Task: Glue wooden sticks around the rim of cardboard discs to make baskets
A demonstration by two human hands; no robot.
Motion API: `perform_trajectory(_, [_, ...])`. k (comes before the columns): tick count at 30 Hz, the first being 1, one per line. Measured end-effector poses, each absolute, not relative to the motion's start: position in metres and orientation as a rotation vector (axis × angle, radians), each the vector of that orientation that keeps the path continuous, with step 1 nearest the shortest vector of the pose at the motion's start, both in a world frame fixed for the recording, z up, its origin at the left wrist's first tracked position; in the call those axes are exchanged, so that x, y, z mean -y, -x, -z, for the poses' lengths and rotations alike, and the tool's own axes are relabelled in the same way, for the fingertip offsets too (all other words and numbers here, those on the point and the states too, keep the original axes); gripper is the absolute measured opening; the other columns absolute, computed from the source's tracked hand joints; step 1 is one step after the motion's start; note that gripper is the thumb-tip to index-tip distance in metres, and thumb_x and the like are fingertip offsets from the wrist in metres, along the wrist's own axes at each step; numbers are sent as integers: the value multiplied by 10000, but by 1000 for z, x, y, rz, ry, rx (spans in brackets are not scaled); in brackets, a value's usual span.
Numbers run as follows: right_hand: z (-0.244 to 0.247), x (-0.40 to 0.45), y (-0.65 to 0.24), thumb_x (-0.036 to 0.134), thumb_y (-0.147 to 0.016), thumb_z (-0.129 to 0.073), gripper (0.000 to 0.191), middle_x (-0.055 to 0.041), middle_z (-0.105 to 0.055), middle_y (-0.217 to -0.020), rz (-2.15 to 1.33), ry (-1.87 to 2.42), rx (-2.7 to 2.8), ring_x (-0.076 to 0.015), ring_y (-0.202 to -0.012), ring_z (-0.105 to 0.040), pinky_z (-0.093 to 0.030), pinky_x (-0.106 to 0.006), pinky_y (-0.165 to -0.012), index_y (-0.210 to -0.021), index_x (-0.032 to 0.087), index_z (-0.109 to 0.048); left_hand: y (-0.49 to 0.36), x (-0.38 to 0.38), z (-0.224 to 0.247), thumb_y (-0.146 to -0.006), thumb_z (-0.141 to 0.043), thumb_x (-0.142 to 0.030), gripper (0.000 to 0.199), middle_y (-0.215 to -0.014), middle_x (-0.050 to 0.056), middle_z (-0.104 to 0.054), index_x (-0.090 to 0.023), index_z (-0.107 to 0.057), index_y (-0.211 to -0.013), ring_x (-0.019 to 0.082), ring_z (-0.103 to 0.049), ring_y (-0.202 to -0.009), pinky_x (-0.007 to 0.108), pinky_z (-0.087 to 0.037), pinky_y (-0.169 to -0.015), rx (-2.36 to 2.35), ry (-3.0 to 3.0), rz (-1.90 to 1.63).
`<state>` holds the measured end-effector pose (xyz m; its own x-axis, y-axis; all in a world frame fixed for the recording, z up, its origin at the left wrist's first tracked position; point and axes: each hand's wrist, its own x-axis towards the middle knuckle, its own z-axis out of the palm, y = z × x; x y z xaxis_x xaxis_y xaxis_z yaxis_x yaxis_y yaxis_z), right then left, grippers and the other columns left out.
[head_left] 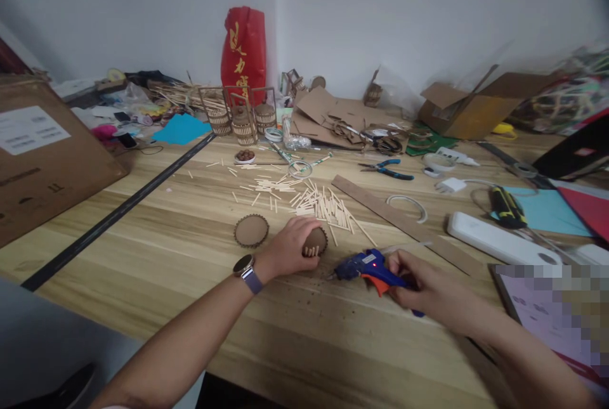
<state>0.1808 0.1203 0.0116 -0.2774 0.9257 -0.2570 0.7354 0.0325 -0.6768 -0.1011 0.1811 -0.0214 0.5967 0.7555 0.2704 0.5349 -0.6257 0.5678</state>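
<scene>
My left hand (290,247), with a watch on its wrist, is closed round a small round cardboard base (320,239). Several short sticks stand along the near edge of that base. In my right hand (412,279) is a blue glue gun (364,264) with an orange trigger and a small red light. Its nozzle points left, a little to the right of the base. A second cardboard disc (251,231) with a dark scalloped rim lies left of my left hand. Behind both hands a loose pile of cut sticks (323,205) is spread over the table.
Small stick baskets (245,127) stand at the back before a red bag (243,54). Blue-handled pliers (387,168), a cardboard strip (404,222) and a white power strip (502,244) lie to the right. A large cardboard box (52,155) stands at the left.
</scene>
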Motion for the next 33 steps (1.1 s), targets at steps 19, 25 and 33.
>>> perform_trajectory(19, [-25, -123, -167, 407, -601, -717, 374, -6, -638, -809, -1064, 1596, 1549, -199, -732, -572, -450, -296, -630, -864, 240, -510, 102, -181, 22, -678, -698, -186, 671, -1369, 149, -491, -129, -462, -1304, 277, -400, -1302, 434, -324, -1127, -1027, -2403, -668])
perform_trajectory(25, [-12, -120, -163, 535, -621, -703, 452, -5, -605, -679, -1295, 1605, 1282, -174, -619, -523, -393, -283, -555, -897, 180, -658, 103, -181, 22, -696, -686, -187, 671, -1387, 124, -474, -188, -445, -1323, 275, -392, -1317, 460, -326, -1123, -1017, -2398, -660])
perform_trajectory(33, [4, -114, -160, 690, -698, -607, 480, 36, -497, -507, -1259, 1688, 1477, -142, -467, -458, -353, -265, -444, -721, 211, -621, 102, -180, 19, -692, -694, -179, 668, -1380, 143, -476, -148, -457, -1315, 275, -382, -1323, 439, -322, -1130, -1035, -2379, -644])
